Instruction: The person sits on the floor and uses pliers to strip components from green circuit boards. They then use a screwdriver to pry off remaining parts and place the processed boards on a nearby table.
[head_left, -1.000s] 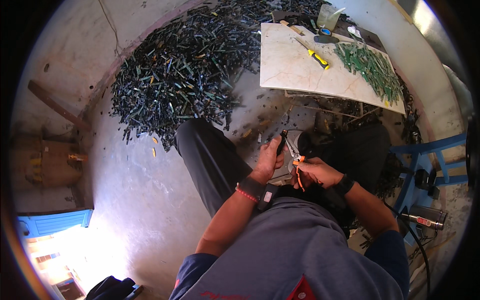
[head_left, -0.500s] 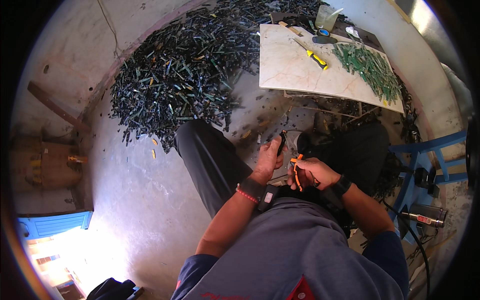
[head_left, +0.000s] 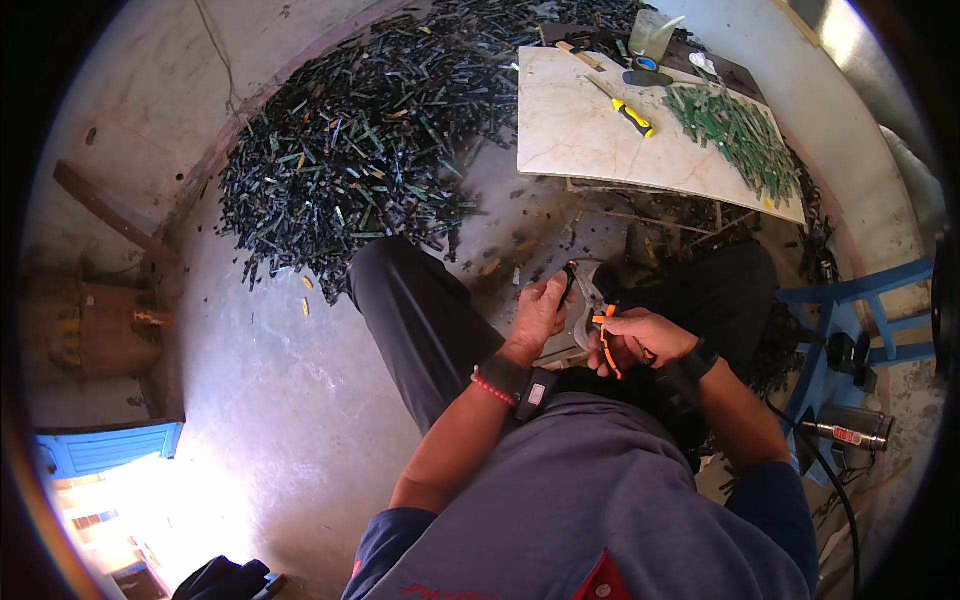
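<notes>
My left hand [head_left: 541,312] is closed around a small dark strip [head_left: 571,272], whose end sticks out past the thumb. Just to its right, my right hand [head_left: 648,338] grips orange-handled pliers [head_left: 607,345]. The pliers' jaws are hard to make out against the dark background, and they stand apart from the strip. Both hands are above my lap, between my spread knees. Beneath them shows a greyish curved object [head_left: 584,322], partly covered by the hands.
A large heap of dark strips [head_left: 350,150] covers the floor ahead and left. At the far right, a pale board [head_left: 570,130] bears a yellow-black screwdriver [head_left: 634,119], a pile of green strips [head_left: 738,138] and a blue tape roll [head_left: 647,64]. A blue chair [head_left: 850,293] stands at right.
My right hand has shifted a little to the right with the pliers, widening the space from my left hand. My left hand stays nearly in place with the strip.
</notes>
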